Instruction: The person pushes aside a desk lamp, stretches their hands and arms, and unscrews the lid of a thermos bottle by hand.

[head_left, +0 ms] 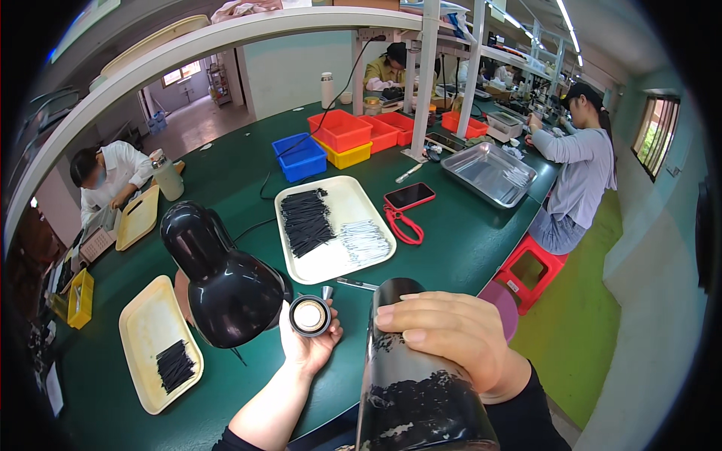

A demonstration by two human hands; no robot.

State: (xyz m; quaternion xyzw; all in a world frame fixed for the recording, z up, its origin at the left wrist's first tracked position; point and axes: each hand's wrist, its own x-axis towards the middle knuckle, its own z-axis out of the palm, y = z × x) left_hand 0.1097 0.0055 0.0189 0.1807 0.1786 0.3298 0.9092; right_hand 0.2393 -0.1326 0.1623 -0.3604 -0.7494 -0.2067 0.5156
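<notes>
My left hand (pixel 307 347) is closed around a round black-rimmed cap (pixel 309 316), its pale inside facing up and a short metallic piece sticking out at the top. Close to my body on the right stands a large black flask (pixel 410 406), tilted, its paint worn off in patches. My right hand (pixel 459 338) is wrapped over the flask's upper side, fingers lying across it. The flask's lower end runs out of the picture. Just left of the cap is a black desk lamp (pixel 226 278).
Cream trays hold black and white thin pieces: one tray (pixel 331 267) ahead, another (pixel 139 331) left. A red phone (pixel 409 196), a red strap (pixel 404 227), red, blue and yellow bins (pixel 299 156) and a metal tray (pixel 489 199) lie farther off. Co-workers sit left, right and behind.
</notes>
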